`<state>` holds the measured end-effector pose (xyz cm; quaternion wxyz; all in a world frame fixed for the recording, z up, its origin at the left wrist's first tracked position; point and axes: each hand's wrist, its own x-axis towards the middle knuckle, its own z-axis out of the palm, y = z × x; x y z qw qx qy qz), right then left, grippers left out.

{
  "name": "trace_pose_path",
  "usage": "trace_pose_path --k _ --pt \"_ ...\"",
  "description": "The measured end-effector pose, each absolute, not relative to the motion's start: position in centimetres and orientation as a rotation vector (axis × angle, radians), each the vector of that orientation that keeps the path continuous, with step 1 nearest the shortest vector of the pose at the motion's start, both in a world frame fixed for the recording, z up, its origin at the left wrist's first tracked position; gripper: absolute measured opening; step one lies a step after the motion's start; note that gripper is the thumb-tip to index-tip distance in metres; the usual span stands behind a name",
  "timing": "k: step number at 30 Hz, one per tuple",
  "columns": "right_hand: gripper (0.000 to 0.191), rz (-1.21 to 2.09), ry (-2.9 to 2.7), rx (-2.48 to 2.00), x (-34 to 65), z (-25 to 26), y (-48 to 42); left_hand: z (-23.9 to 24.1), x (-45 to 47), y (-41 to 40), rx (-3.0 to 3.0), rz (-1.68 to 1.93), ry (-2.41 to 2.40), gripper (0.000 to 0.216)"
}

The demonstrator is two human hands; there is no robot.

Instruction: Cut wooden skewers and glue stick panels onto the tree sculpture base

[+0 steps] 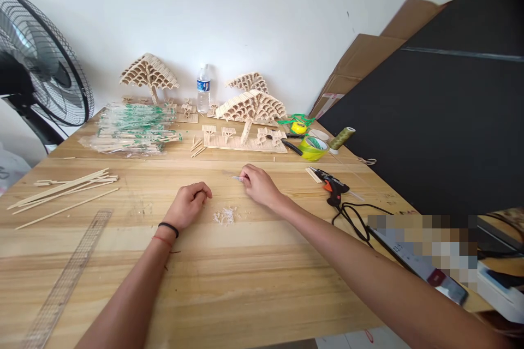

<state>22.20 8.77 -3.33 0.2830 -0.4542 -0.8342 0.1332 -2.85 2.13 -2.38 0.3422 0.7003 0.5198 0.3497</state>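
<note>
My left hand (pixel 189 204) rests on the wooden table with its fingers curled in. Whatever lies inside them, if anything, is hidden. To its right, a bit farther from me, my right hand (pixel 260 184) pinches a small, thin pale strip (pixel 236 178) that points left, low over the tabletop. Its exact kind is too small to tell. Between my hands and slightly nearer me lies a little heap of white shreds (pixel 224 216). A black glue gun (pixel 332 185) with an orange trigger lies right of my right hand, its cord running toward a phone (pixel 417 262).
Loose wooden sticks (pixel 69 191) and a clear ruler (pixel 69 278) lie left. Behind are wrapped chopsticks (pixel 131 128), stick-built tree models (pixel 249 109), a water bottle (pixel 203 90), yellow tape (pixel 313 148) and a thread spool (pixel 342 139). A fan (pixel 41 60) stands far left.
</note>
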Motion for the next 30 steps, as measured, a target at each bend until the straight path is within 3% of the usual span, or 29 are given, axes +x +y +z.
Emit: trace_pose_path --k 6,15,22,30 --pt "0.020 0.414 -2.355 -1.109 21.8 -3.6 5.2 -2.4 -2.7 2.1 1.814 0.884 1.374 0.024" --pt "0.024 0.295 -2.136 -1.367 25.3 -3.6 7.5 -2.4 -2.7 2.1 1.824 0.870 1.392 0.022" --pt "0.023 0.333 -2.282 -1.234 22.9 -3.7 2.0 -2.2 -2.8 2.1 1.852 0.876 1.383 0.022" --pt "0.028 0.161 -2.004 -1.550 26.3 -3.7 5.2 -2.2 -2.8 2.0 1.848 0.856 1.396 0.022"
